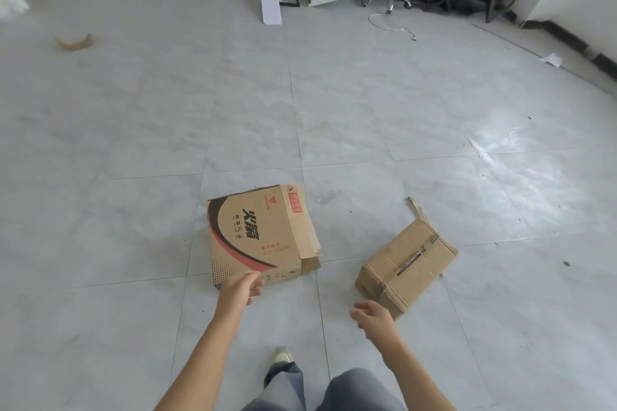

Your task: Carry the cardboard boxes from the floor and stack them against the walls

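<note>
Lying on the grey floor (334, 103), the brown cardboard box with red and black print (257, 233) touches your left hand (238, 290), grip loose. Your right hand (372, 315), grip wide, is beside the plain taped cardboard box (405, 264).

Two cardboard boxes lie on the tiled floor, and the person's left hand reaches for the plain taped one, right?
Not quite: the head view shows the left hand at the near edge of the printed box. The plain taped box lies by the right hand.

Left hand (238, 290) at printed box (257, 237) (flap open), right hand (374, 315) by plain box (405, 264).
</note>
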The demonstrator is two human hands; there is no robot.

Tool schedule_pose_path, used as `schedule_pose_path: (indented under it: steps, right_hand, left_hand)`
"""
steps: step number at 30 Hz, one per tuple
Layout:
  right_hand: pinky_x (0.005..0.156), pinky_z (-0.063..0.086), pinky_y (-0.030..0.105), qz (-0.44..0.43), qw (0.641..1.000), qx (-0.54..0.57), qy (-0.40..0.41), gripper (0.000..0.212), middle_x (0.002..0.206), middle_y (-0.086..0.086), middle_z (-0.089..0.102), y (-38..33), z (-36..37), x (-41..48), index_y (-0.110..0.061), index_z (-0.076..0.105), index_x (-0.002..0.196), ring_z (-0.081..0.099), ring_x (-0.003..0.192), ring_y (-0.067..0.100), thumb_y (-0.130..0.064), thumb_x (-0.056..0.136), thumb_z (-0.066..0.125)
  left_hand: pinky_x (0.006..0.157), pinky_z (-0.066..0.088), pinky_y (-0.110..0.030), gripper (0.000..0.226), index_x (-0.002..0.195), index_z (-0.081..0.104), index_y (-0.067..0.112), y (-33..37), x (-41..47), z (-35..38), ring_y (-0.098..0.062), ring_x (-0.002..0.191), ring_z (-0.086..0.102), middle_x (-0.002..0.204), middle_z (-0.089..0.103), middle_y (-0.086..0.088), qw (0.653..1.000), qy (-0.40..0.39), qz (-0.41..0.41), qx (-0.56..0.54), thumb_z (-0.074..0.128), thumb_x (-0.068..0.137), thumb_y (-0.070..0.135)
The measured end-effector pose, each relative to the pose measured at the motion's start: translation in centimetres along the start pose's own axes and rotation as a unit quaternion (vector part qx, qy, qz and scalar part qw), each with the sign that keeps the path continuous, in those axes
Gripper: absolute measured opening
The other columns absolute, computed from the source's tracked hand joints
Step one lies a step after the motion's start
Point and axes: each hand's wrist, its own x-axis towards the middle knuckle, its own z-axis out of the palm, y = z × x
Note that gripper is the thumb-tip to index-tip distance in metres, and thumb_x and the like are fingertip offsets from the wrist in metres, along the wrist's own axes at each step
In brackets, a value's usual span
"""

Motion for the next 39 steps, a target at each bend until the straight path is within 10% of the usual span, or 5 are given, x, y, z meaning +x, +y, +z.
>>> schedule_pose_path:
  steps: [9, 20, 25, 31, 39]
  right_hand:
    - [0.064, 0.038, 0.019, 0.016, 1.0, 0.013, 0.016, 0.035, 0.098, 0.003, 0.055, 1.0, 1.9, 17.4, -0.009, 0.052, 0.124, 0.05, 0.079, 0.01, -0.017, 0.091, 0.055]
    - [0.082, 0.036, 0.027, 0.03, 0.997, 0.061, 0.037, 0.046, 0.131, 0.012, 0.05, 12.0, 12.8, 51.3, -0.003, 0.044, 0.133, 0.045, 0.102, 0.02, -0.015, 0.09, 0.052]
    - [0.054, 0.021, 0.026, 0.077, 0.989, 0.106, 0.066, 0.007, 0.072, 0.004, 0.039, 17.3, 15.4, 57.4, -0.012, 0.047, 0.082, 0.031, 0.064, 0.017, -0.009, 0.088, 0.048]
    - [0.056, 0.027, 0.024, 0.133, 0.983, 0.106, 0.063, 0.004, 0.069, 0.0, 0.037, 20.9, 16.4, 62.5, -0.009, 0.048, 0.095, 0.033, 0.062, 0.015, -0.011, 0.092, 0.045]
    - [0.087, 0.042, 0.039, 0.167, 0.968, 0.186, -0.014, 0.046, 0.108, 0.009, 0.047, 23.7, 17.8, 66.5, -0.004, 0.041, 0.135, 0.045, 0.095, 0.023, -0.015, 0.092, 0.053]
  left_hand:
    - [0.072, 0.042, -0.024, 0.027, 0.116, 0.06, 0.008, -2.9, 17.2, 5.7, -0.016, 0.089, 0.058, 0.105, 0.061, -0.001, 0.971, -0.008, 0.063, 0.229, 0.056, 0.09, 0.016]
    - [0.115, 0.012, -0.045, 0.079, 0.15, 0.011, 0.024, -22.2, 43.9, 19.0, -0.028, 0.145, 0.0, 0.159, 0.001, -0.006, 0.757, -0.021, 0.221, 0.615, 0.047, 0.087, 0.057]
    - [0.115, 0.006, -0.048, 0.076, 0.151, -0.002, 0.022, -27.0, 47.5, 22.0, -0.034, 0.145, -0.006, 0.157, -0.009, -0.015, 0.706, 0.021, 0.231, 0.669, 0.044, 0.094, 0.044]
    - [0.077, 0.051, -0.052, 0.09, 0.118, 0.063, 0.019, -29.0, 51.1, 23.4, -0.04, 0.112, 0.048, 0.123, 0.059, -0.022, 0.715, 0.077, 0.293, 0.63, 0.09, 0.035, 0.045]
    - [0.079, 0.046, -0.065, 0.084, 0.126, 0.045, 0.024, -31.0, 54.9, 16.7, -0.04, 0.114, 0.034, 0.121, 0.056, -0.03, 0.7, 0.085, 0.401, 0.584, 0.085, 0.053, 0.025]
